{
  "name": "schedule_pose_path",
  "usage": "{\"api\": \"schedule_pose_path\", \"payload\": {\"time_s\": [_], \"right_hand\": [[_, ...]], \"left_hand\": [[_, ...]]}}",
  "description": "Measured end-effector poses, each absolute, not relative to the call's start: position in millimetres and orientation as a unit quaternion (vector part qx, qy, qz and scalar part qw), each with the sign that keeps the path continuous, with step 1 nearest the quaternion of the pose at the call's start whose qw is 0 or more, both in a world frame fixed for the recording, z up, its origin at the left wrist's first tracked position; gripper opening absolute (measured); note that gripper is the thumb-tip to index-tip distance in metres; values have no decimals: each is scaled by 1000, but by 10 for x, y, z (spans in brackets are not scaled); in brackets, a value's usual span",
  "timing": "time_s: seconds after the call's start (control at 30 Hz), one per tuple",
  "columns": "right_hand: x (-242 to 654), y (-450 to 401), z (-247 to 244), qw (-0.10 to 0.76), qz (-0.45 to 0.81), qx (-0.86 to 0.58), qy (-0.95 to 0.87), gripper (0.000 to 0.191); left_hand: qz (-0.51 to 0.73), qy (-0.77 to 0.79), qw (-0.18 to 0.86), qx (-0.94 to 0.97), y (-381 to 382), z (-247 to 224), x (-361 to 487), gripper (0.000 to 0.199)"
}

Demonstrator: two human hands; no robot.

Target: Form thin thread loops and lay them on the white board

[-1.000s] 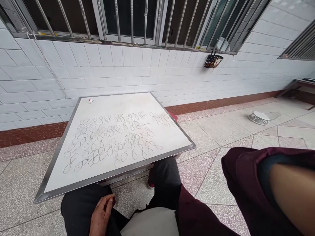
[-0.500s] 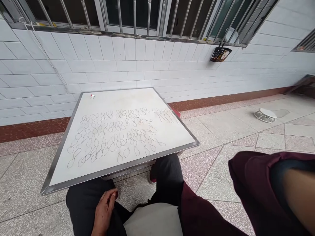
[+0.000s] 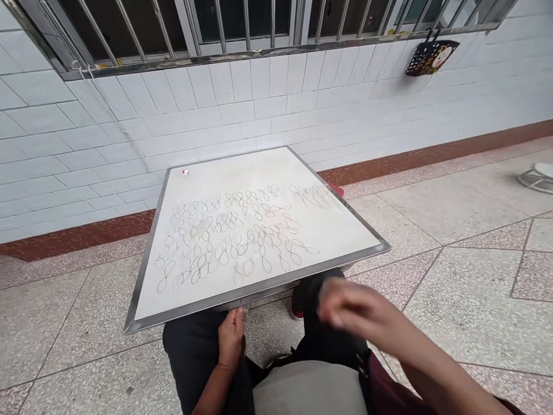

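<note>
Thin dark strands in loops and figure eights (image 3: 224, 222) lie in rows over the white table top (image 3: 341, 230). Fingers pressed together, my left hand (image 3: 232, 340) is at the near metal edge of the table, above my left thigh; whether it holds anything is hidden. My right hand (image 3: 352, 308) hangs over my right knee, just off the table's near right part. It is smeared by motion, with the fingers curled, and nothing can be made out in it.
A small red and white item (image 3: 185, 173) lies at the table's far left corner. Behind stands a white tiled wall (image 3: 194, 129) with barred windows. A dark patterned bag (image 3: 432, 56) hangs from the bars. A round stool (image 3: 538, 177) is at the far right.
My right hand has come into view from the right, over my knee. My left hand has moved up to the table's near edge. The view has shifted, so the table appears farther right.
</note>
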State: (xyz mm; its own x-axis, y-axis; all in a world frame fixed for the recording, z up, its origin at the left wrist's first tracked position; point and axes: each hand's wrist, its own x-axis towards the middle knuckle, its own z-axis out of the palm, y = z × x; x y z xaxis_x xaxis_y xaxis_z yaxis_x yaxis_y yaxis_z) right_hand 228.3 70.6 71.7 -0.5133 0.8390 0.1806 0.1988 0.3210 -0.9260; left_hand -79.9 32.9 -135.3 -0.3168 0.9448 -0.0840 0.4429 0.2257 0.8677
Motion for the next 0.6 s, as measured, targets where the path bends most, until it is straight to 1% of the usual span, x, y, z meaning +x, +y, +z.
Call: {"api": "schedule_pose_path", "payload": {"time_s": [0.03,0.1,0.17,0.27,0.37,0.6], "right_hand": [[2233,944,559,347,451,-385,-727,15],[2182,1399,225,358,377,-509,-686,20],[2196,1777,-73,369,300,-578,-663,20],[2275,2148,-363,368,268,-599,-659,13],[2341,2315,-500,355,251,-592,-679,8],[2435,2381,-738,302,217,-583,-722,11]], "left_hand": [[375,700,338,506,354,-1406,-738,49],[347,674,366,540,360,-1508,-630,44],[328,660,384,557,339,-1588,-576,43],[312,656,403,557,329,-1661,-604,49],[315,665,411,539,350,-1704,-653,56],[335,685,422,491,368,-1800,-548,68]]}}
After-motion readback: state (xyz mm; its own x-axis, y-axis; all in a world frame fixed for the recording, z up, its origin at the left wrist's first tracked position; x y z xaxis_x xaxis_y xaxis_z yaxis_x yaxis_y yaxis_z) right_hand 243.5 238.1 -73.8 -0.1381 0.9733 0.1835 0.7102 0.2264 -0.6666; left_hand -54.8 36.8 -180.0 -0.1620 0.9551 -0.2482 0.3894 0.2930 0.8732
